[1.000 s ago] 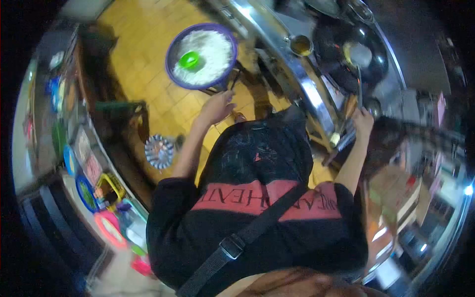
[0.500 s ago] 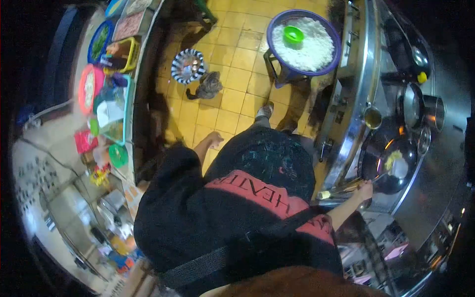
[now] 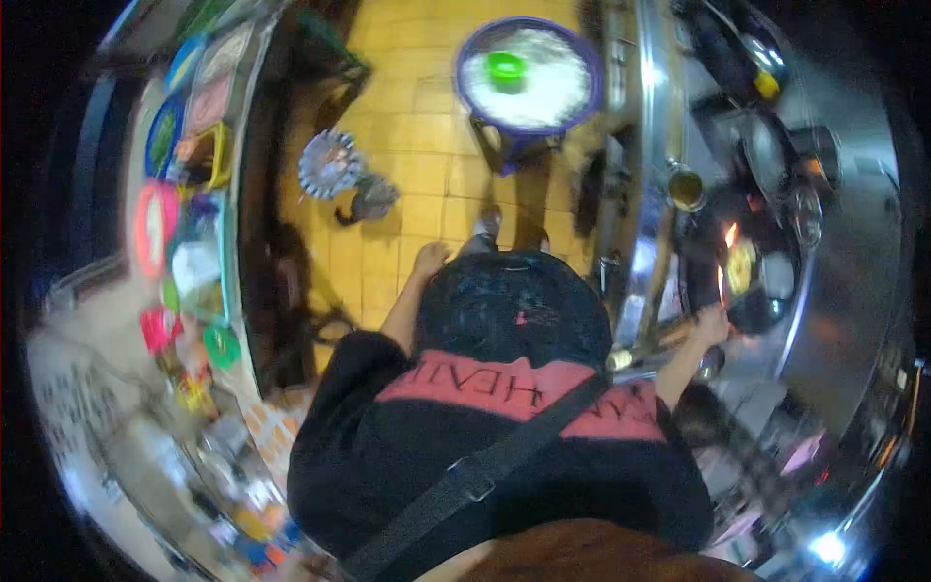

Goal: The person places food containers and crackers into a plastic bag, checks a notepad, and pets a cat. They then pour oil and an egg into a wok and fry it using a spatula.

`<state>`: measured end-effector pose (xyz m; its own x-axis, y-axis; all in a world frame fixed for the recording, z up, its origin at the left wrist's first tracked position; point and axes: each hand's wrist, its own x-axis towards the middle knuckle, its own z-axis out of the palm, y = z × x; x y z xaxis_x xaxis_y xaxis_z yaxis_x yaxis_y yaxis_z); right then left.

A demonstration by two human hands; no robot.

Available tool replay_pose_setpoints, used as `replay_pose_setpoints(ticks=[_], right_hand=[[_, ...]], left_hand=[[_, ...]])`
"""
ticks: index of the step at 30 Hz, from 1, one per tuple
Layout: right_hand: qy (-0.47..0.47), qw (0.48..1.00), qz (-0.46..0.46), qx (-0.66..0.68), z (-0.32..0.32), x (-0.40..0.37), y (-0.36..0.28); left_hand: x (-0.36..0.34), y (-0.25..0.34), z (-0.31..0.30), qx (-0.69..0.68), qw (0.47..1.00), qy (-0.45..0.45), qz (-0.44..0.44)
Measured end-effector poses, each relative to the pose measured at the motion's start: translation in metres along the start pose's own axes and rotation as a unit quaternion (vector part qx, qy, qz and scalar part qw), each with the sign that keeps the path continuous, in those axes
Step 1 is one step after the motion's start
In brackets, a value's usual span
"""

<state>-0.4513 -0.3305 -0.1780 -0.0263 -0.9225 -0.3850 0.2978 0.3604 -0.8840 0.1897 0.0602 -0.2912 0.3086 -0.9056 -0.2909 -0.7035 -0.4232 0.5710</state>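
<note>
My right hand (image 3: 713, 326) is closed on the handle of a ladle, whose pale round head (image 3: 776, 275) lies in a dark wok (image 3: 758, 315). Beside the head is some pale yellow food (image 3: 742, 266). Orange flame-like light shows at the food's left. My left hand (image 3: 433, 258) hangs over the yellow tiled floor (image 3: 402, 145), beside my dark clothing and away from any object. Its fingers are smeared by motion, and nothing can be made out in them.
A purple-rimmed tub (image 3: 463, 87) of white food holds a green bowl (image 3: 505, 66). A cat (image 3: 371, 197) sits by a striped basket (image 3: 330, 163). Trays and basins, including a pink one (image 3: 155, 228), line the left counter. A small pot (image 3: 685, 187) stands near the wok.
The view has turned, shifting the tub, wok and stove leftward. My left hand is farther forward beside my clothing. The ladle remains in my right hand, its head still in the wok.
</note>
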Motion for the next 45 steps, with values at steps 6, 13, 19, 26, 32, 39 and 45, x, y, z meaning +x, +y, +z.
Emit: replay_pose_setpoints(ticks=[6, 13, 19, 26, 32, 39, 45], right_hand=[[0.309, 0.935, -0.1, -0.141, 0.153, -0.139, -0.088], [0.259, 0.789, -0.181, -0.526, 0.171, -0.18, -0.105], [0.23, 0.956, -0.006, -0.181, 0.143, -0.141, -0.081], [0.253, 0.963, -0.09, -0.021, 0.175, -0.098, -0.099], [0.274, 0.961, -0.003, -0.038, 0.177, -0.061, -0.099], [0.199, 0.852, -0.073, -0.478, 0.112, -0.027, -0.06], [0.24, 0.632, -0.24, -0.697, 0.145, -0.064, -0.078]], left_hand=[[-0.052, -0.044, 0.017, -0.013, 0.979, -0.179, -0.098], [-0.01, -0.005, -0.033, -0.083, 0.993, -0.083, 0.015], [0.085, 0.063, -0.086, -0.38, 0.884, -0.049, -0.27], [0.085, 0.1, -0.101, -0.432, 0.869, -0.015, -0.243], [0.001, -0.097, 0.05, -0.117, 0.938, 0.062, -0.321], [-0.012, -0.134, -0.024, 0.152, 0.915, 0.323, -0.189], [0.018, -0.097, -0.198, -0.272, 0.852, 0.248, -0.373]])
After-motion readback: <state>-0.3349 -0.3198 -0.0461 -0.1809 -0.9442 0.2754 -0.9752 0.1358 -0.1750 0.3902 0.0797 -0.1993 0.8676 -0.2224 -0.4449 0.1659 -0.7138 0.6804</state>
